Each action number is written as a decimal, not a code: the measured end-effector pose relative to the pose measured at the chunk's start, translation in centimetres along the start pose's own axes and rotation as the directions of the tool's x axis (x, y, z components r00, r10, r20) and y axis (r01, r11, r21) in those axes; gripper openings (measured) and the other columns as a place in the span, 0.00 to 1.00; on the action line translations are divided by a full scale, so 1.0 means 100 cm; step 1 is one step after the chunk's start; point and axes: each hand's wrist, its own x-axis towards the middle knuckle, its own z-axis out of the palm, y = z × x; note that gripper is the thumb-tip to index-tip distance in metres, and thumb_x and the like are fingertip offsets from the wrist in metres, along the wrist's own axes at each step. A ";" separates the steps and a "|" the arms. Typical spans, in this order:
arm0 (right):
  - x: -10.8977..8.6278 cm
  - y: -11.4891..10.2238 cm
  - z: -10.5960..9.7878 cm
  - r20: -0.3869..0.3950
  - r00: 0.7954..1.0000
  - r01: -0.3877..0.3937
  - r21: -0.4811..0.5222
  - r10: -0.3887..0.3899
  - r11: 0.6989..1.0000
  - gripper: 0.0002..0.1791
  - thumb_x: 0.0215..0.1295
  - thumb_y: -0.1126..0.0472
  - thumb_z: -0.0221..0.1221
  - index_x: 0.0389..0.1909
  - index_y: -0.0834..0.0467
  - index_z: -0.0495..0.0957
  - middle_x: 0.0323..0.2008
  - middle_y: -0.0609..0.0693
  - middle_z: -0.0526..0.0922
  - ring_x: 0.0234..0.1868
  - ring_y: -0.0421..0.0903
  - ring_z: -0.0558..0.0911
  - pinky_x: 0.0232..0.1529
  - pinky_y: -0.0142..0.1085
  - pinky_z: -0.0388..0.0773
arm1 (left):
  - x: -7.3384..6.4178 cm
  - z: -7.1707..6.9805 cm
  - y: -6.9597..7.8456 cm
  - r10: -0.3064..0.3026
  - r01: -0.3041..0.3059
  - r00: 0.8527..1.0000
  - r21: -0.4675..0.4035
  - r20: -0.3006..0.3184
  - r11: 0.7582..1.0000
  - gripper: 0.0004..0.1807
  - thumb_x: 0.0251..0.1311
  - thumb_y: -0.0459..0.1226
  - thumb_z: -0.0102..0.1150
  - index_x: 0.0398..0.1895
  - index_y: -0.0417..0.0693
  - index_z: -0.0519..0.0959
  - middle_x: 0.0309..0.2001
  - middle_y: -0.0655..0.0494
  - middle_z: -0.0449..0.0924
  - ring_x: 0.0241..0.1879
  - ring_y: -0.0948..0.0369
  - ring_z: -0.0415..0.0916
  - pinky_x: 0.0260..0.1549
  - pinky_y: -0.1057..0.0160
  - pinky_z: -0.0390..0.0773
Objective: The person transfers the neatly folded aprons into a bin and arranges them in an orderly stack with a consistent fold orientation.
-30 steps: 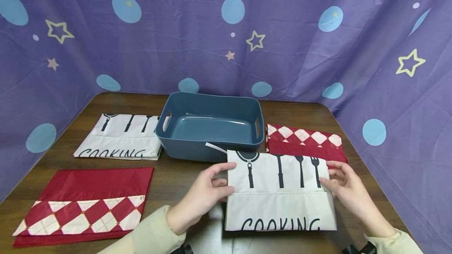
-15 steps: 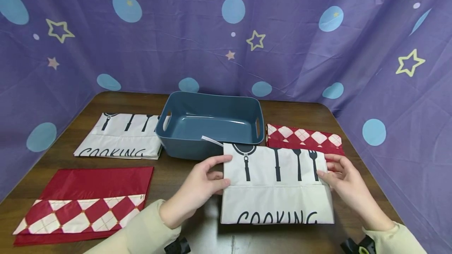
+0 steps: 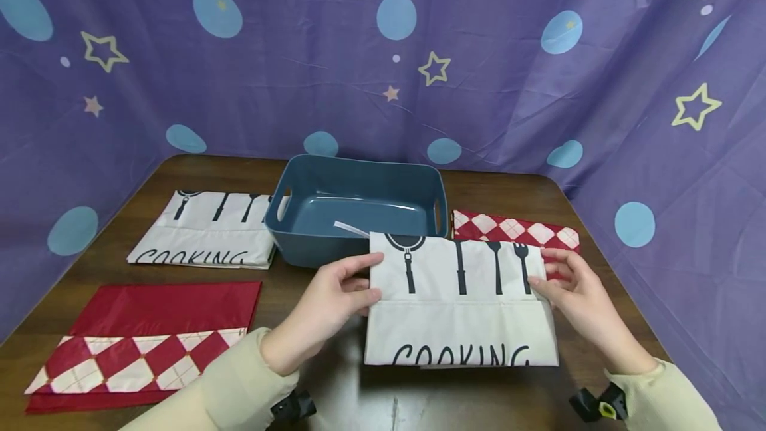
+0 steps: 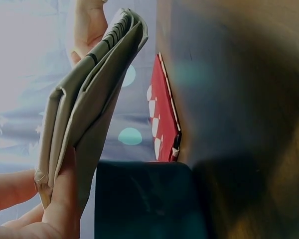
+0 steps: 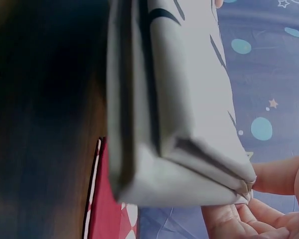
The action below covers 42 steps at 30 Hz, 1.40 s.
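Observation:
A folded white cloth [image 3: 461, 318] printed with dark utensils and the word COOKING is held up off the table between both hands, its layers showing edge-on in the left wrist view. The left hand [image 3: 326, 304] pinches its left edge, thumb in front and fingers behind. At the opposite edge the right hand [image 3: 577, 294] pinches it the same way. A white strap end [image 3: 351, 229] sticks out from the cloth's upper left corner. Just behind it stands a blue plastic bin [image 3: 359, 218], its front right part covered by the cloth.
Left of the bin lies another folded white COOKING cloth [image 3: 209, 241]. Nearer, at the left, is a folded red cloth with a diamond band [image 3: 149, 311]. A second red diamond cloth [image 3: 509, 226] lies right of the bin, partly hidden. A purple curtain [image 3: 383, 52] hangs behind the wooden table [image 3: 335, 384].
Both hands have lifted the white cloth and carried it slightly left and toward the bin. It now overlaps the bin's front edge more. The other cloths and the bin stay put.

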 end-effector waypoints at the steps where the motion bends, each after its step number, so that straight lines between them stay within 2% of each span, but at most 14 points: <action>1: 0.001 -0.001 0.000 -0.002 1.000 0.004 0.001 -0.004 1.000 0.29 0.66 0.63 0.63 0.64 0.64 0.64 0.39 0.51 0.80 0.28 0.38 0.79 0.25 0.35 0.79 | 0.000 -0.001 0.001 -0.003 0.003 1.000 0.008 -0.008 1.000 0.28 0.62 0.26 0.60 0.67 0.38 0.71 0.59 0.38 0.76 0.39 0.61 0.81 0.40 0.59 0.85; 3: 0.003 -0.003 0.001 -0.006 1.000 0.019 0.002 -0.019 1.000 0.29 0.66 0.63 0.63 0.64 0.64 0.64 0.39 0.49 0.79 0.28 0.38 0.78 0.25 0.35 0.79 | 0.001 -0.003 0.002 -0.007 0.008 1.000 0.022 -0.023 1.000 0.27 0.62 0.26 0.60 0.67 0.39 0.72 0.61 0.40 0.76 0.40 0.60 0.81 0.41 0.58 0.85; 8: 0.008 -0.007 0.002 -0.019 0.999 0.047 0.037 -0.046 0.998 0.27 0.66 0.65 0.62 0.64 0.64 0.66 0.34 0.36 0.78 0.27 0.36 0.79 0.25 0.33 0.77 | 0.003 -0.008 0.004 0.006 -0.005 0.999 0.023 -0.034 1.000 0.27 0.64 0.27 0.59 0.67 0.39 0.71 0.60 0.39 0.78 0.42 0.59 0.82 0.42 0.59 0.85; 10: 0.010 -0.009 0.003 -0.018 0.998 0.054 0.047 -0.053 0.997 0.27 0.65 0.65 0.63 0.63 0.64 0.66 0.33 0.35 0.77 0.27 0.36 0.79 0.25 0.33 0.77 | 0.004 -0.010 0.005 0.007 -0.006 0.999 0.030 -0.044 1.000 0.27 0.64 0.27 0.59 0.67 0.39 0.72 0.60 0.39 0.78 0.45 0.57 0.82 0.43 0.58 0.85; 15: 0.015 -0.016 0.004 -0.002 0.999 0.043 0.059 -0.043 0.997 0.28 0.66 0.63 0.63 0.64 0.63 0.66 0.32 0.35 0.78 0.29 0.35 0.79 0.27 0.33 0.79 | 0.007 -0.016 0.007 0.002 0.001 0.998 0.044 -0.064 0.999 0.26 0.64 0.27 0.58 0.67 0.42 0.72 0.61 0.41 0.77 0.49 0.55 0.82 0.44 0.58 0.85; 21: 0.020 -0.020 0.006 0.029 0.999 0.031 0.116 -0.034 0.993 0.30 0.66 0.63 0.64 0.65 0.62 0.64 0.30 0.33 0.81 0.28 0.34 0.78 0.27 0.32 0.79 | 0.008 -0.026 0.011 0.021 -0.018 0.998 0.065 -0.054 0.998 0.25 0.66 0.30 0.57 0.68 0.42 0.72 0.63 0.42 0.76 0.48 0.57 0.82 0.44 0.61 0.84; 30: 0.027 -0.030 0.006 0.088 0.995 -0.052 0.162 0.038 0.985 0.33 0.68 0.58 0.63 0.69 0.59 0.61 0.29 0.34 0.82 0.27 0.36 0.79 0.30 0.33 0.82 | 0.013 -0.036 0.015 0.039 -0.033 0.997 0.089 -0.070 0.996 0.24 0.68 0.31 0.56 0.67 0.41 0.73 0.66 0.42 0.74 0.50 0.55 0.82 0.49 0.57 0.84; 38: 0.035 -0.038 0.009 0.105 0.992 -0.089 0.160 0.072 0.983 0.36 0.68 0.55 0.63 0.71 0.58 0.58 0.32 0.38 0.81 0.31 0.36 0.79 0.33 0.31 0.82 | 0.017 -0.042 0.018 0.017 -0.006 0.995 0.110 -0.101 0.994 0.24 0.69 0.32 0.56 0.67 0.43 0.72 0.68 0.44 0.71 0.55 0.53 0.79 0.52 0.57 0.82; 42: 0.039 -0.042 0.010 0.103 0.992 -0.082 0.154 0.067 0.985 0.35 0.69 0.55 0.62 0.71 0.59 0.58 0.32 0.39 0.80 0.32 0.36 0.78 0.33 0.29 0.81 | 0.021 -0.046 0.020 -0.002 0.015 0.994 0.110 -0.110 0.994 0.24 0.69 0.31 0.55 0.68 0.43 0.72 0.68 0.44 0.71 0.55 0.53 0.79 0.51 0.57 0.83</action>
